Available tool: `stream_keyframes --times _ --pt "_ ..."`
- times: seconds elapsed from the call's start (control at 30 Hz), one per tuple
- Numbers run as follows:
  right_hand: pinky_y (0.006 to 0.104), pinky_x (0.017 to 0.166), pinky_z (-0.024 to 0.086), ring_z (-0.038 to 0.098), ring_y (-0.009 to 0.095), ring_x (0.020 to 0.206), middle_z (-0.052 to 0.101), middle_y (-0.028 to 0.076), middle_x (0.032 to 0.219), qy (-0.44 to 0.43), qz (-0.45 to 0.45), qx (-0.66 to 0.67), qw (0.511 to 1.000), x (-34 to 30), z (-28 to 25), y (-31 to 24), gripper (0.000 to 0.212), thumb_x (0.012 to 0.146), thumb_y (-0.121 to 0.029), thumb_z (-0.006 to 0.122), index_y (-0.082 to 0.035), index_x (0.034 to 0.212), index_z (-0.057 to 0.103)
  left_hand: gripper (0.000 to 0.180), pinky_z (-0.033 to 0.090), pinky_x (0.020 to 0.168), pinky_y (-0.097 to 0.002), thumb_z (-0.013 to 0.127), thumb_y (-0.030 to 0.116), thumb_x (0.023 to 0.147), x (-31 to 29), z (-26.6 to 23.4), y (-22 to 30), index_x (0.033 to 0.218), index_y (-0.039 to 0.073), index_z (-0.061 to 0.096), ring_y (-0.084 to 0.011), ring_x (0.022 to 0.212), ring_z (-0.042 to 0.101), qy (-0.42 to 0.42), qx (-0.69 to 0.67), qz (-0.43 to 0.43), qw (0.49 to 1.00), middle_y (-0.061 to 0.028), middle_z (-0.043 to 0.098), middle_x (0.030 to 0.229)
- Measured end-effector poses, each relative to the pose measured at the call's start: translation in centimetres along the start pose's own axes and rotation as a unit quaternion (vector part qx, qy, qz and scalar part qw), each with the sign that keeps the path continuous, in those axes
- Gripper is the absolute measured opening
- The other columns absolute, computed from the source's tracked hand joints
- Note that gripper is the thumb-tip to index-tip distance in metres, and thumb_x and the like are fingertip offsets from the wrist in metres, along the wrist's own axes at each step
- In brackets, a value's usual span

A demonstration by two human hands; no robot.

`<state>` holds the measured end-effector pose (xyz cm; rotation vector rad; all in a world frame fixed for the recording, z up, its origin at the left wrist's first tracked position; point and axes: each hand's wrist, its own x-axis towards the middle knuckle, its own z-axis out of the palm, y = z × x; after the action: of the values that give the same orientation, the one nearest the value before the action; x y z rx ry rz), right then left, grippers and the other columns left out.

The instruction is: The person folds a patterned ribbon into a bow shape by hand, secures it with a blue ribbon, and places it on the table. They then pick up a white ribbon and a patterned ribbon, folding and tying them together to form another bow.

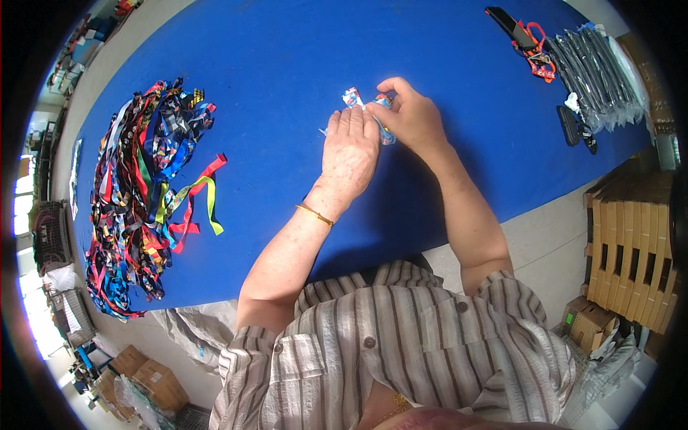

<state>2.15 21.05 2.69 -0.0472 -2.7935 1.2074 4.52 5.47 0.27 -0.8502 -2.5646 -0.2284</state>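
Patterned ribbon (352,97), folded small, sits at the middle of a blue table (287,57), pressed flat beneath the left hand (350,152) and pinched in the right hand (410,118); loose ribbons (140,193) lie heaped well apart.

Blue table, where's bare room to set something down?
Free: the wide stretch of the table between the ribbon pile and the hands, and between the right hand and the bagged stack. Crowded: left edge and far right corner.
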Motion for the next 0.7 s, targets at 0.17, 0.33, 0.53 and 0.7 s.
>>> stream_keyframes --times 0.17,0.33,0.53,0.7 --pt "0.0396 0.067 0.054 0.070 0.028 0.075 0.070 0.010 0.079 -0.010 0.013 -0.003 1.000 0.3 0.0 0.1 0.039 0.081 -0.037 0.073 -0.010 0.107 0.062 0.038 0.042 0.105 -0.0475 0.061 0.007 0.084 0.4 -0.1 -0.3 0.118 -0.009 0.056 -0.0376 0.119 0.056 0.029 -0.033 0.022 0.999 -0.0238 0.058 0.123" --pt "0.0443 0.071 0.054 0.070 0.034 0.081 0.071 0.013 0.084 0.013 0.008 -0.001 1.000 0.0 0.1 0.6 0.036 0.081 -0.038 0.071 -0.011 0.103 0.061 0.032 0.040 0.109 -0.0496 0.061 0.003 0.083 1.1 -0.6 -0.6 0.113 -0.009 0.054 -0.0406 0.125 0.052 0.032 -0.098 0.038 0.994 -0.0264 0.056 0.125" --pt "0.0440 0.068 0.053 0.069 0.034 0.078 0.070 0.012 0.082 0.021 0.004 0.015 1.000 -0.1 0.6 0.5 0.034 0.080 -0.035 0.076 -0.010 0.098 0.060 0.031 0.043 0.106 -0.0494 0.060 0.001 0.084 0.8 -0.4 -1.0 0.113 -0.005 0.054 -0.0412 0.122 0.055 -0.004 -0.096 0.022 0.995 -0.0290 0.056 0.127" --pt "0.0442 0.069 0.053 0.069 0.034 0.078 0.070 0.012 0.082 0.004 0.010 0.021 1.000 0.2 0.5 0.2 0.034 0.081 -0.034 0.076 -0.009 0.097 0.060 0.032 0.044 0.105 -0.0491 0.060 0.003 0.085 0.6 -0.2 -1.0 0.116 -0.005 0.054 -0.0412 0.122 0.056 -0.009 -0.071 0.011 0.997 -0.0295 0.056 0.129"
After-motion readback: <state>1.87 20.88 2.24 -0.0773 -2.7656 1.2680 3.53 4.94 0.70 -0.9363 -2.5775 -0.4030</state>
